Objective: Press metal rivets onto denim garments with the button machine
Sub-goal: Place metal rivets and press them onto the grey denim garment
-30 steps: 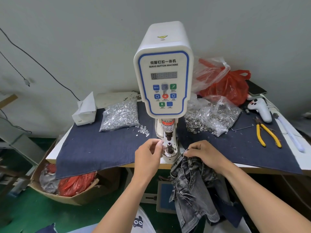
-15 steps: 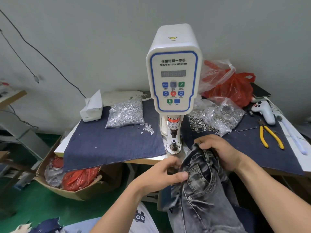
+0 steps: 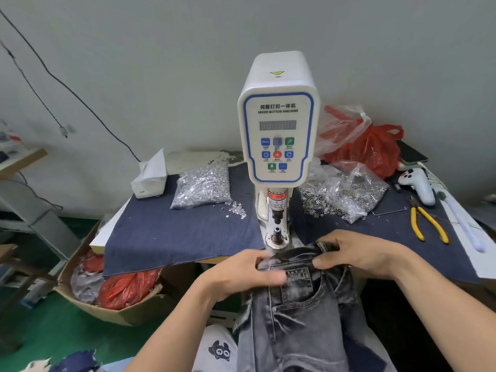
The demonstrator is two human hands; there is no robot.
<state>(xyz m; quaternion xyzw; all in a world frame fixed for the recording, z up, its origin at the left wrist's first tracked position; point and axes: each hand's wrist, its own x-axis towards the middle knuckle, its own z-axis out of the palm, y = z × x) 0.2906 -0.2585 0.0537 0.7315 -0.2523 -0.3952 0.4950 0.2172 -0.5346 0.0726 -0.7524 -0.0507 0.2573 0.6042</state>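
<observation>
Reading "SERVO BUTTON MACHINE", the press [image 3: 278, 130] faces hands gripping jeans [image 3: 300, 296].

head-worn view, looking down, close

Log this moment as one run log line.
left hand grips jeans waistband | right hand grips waistband | jeans below button machine die, not under it

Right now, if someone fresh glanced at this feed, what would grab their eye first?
The tall white button machine with its blue-edged control panel, standing mid-table. Just below it, both hands grip the waistband of grey jeans in front of the press post: left hand, right hand. A red plastic bag sits behind on the right.
</observation>
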